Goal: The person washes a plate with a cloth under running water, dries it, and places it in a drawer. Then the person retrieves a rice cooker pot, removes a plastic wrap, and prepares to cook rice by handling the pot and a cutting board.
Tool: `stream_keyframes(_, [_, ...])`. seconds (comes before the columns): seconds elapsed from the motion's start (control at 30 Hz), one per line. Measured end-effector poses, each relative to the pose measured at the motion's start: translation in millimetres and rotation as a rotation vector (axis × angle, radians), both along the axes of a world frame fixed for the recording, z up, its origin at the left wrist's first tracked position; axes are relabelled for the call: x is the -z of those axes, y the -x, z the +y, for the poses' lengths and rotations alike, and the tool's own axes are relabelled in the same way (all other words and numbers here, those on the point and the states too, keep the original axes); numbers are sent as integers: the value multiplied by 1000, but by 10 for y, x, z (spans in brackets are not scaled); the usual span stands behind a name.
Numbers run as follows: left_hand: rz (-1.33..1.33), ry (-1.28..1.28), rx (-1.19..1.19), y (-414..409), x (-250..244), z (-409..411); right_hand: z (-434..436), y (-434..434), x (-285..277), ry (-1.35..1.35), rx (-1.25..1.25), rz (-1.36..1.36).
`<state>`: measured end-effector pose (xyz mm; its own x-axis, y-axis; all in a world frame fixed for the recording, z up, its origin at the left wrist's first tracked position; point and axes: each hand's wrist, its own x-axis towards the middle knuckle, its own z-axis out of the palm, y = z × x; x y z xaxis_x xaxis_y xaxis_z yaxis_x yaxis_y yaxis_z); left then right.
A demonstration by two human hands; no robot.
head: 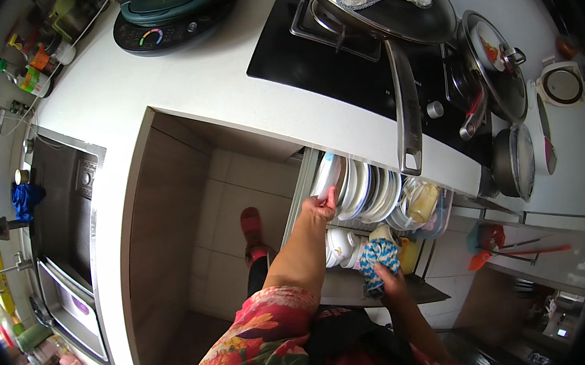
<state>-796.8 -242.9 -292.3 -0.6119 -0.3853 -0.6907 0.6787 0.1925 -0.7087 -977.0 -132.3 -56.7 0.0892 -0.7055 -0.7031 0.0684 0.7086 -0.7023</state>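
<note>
My left hand (322, 207) reaches into a pulled-out drawer and grips the near edge of a white dish (326, 176) at the left end of a row. White plates (360, 189) stand on edge beside it in the drawer rack. In my right hand (393, 284) is a blue-and-white striped cloth (378, 261), held over the front of the drawer. Stacked white bowls (338, 244) lie in the front part, left of the cloth. A yellow container (410, 255) shows to its right, partly covered.
Above the drawer, a frying pan handle (406, 117) juts past the black gas hob (307, 68). Glass bowls and a clear plastic box (438, 223) fill the drawer's right end. Left are an open-topped recess (161, 207) in the white counter and a sink (62, 206). A green electric griddle (173, 13) stands behind.
</note>
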Motion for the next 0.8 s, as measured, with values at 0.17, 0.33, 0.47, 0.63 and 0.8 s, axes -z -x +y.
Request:
stream_keyframes(0.17, [3,-66,4,23,-52,-168,-50,15,-19,-36,15,23])
stream_keyframes(0.33, [-40,-54,4,30,-60,-126,-74,30,67,-30,58,44])
stream_keyframes(0.47, [-272,-86,111,15,-321,-94,-142,0,56,7,31,33])
stream_keyframes(0.63, [-391,24,244,-5,-353,106,-136,61,189,-17,78,-36])
stream_keyframes(0.8, [-701,193,581,62,-475,433,-141,75,293,5,143,-154])
